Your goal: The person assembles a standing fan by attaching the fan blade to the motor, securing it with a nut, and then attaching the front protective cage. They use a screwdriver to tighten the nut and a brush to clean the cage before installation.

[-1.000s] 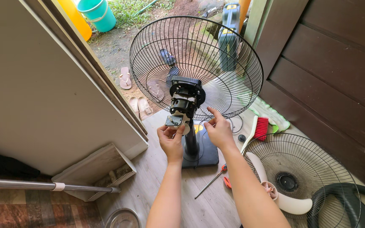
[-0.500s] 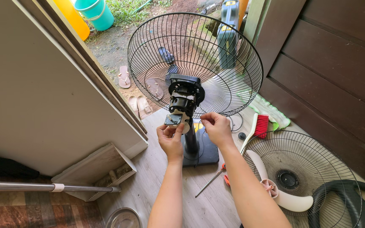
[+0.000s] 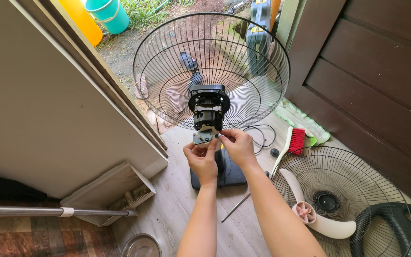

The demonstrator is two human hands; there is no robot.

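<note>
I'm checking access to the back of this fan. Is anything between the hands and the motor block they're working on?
Nothing visible does. The left hand and right hand already touch the small grey part at the bottom of the black motor block. The wire guard sits behind the block, away from the hands.

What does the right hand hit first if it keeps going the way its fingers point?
The right hand points up-left at the small grey plate under the fan motor housing; its fingertips look already on it. Depth is unclear.
</note>
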